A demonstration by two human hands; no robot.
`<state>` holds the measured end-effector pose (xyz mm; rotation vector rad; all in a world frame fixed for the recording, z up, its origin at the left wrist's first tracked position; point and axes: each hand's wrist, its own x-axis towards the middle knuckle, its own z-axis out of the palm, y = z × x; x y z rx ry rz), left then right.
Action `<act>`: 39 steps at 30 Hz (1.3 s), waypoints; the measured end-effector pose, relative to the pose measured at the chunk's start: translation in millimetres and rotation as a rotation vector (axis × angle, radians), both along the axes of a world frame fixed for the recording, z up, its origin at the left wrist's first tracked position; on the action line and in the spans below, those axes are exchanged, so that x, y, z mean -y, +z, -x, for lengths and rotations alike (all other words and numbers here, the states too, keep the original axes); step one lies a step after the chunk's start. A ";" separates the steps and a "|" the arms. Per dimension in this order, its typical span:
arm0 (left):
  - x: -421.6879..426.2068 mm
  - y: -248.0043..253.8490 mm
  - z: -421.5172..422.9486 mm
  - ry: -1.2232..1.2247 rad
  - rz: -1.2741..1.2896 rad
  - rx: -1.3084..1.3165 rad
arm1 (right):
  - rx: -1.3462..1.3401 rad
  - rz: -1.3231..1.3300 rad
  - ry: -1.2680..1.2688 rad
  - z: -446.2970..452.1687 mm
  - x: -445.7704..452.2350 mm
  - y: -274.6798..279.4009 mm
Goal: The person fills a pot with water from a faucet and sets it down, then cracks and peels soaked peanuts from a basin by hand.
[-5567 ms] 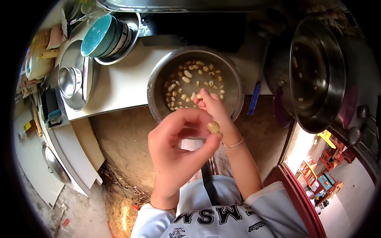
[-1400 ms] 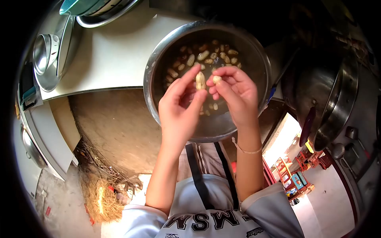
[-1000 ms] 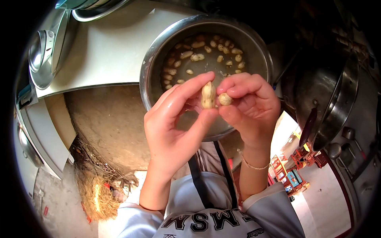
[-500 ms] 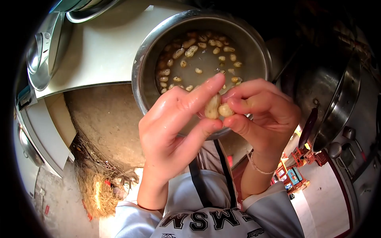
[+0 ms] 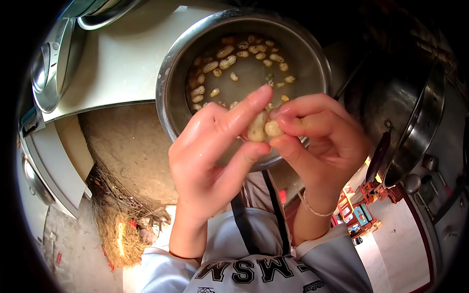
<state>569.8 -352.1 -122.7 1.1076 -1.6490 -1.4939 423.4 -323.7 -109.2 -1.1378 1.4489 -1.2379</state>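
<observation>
Between the thumb and fingers of my left hand (image 5: 210,146) is a pale, wet peanut (image 5: 257,128) in its shell. My right hand (image 5: 322,139) pinches a second peanut (image 5: 273,129), its rounded end showing right beside the first. Both hands are held close together over the near rim of a wide metal basin (image 5: 168,63). Inside it, many unshelled peanuts (image 5: 227,62) float in cloudy water, mostly along the far and left sides. My fingers and the near rim hide part of the basin.
A pale countertop (image 5: 127,53) lies to the left of the basin, with metal pans at its far edge. On the right is a large dark wok (image 5: 410,127), with a ladle (image 5: 412,183) near it. Straw (image 5: 119,239) and twigs lie on the floor at lower left.
Both hands, still holding the peanuts, have shifted slightly left and up. The basin appears a little further left, and the floating peanuts have drifted.
</observation>
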 end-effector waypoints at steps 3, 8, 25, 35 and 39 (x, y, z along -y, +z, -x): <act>0.1 1.7 0.7 0.011 0.041 0.084 | -0.146 0.115 -0.043 -5.4 2.1 -5.8; 0.5 -1.9 8.7 0.140 0.006 -0.004 | -0.194 0.081 -0.019 -0.6 2.5 -1.2; 6.5 2.9 2.8 0.028 0.078 0.167 | -0.158 0.087 0.009 -4.0 5.5 -7.6; 7.3 10.7 6.1 0.044 0.028 0.177 | -0.177 0.242 -0.167 -5.5 7.8 -10.9; 6.8 8.5 1.5 -0.041 -0.074 0.154 | 0.016 0.070 0.178 17.0 14.2 -8.0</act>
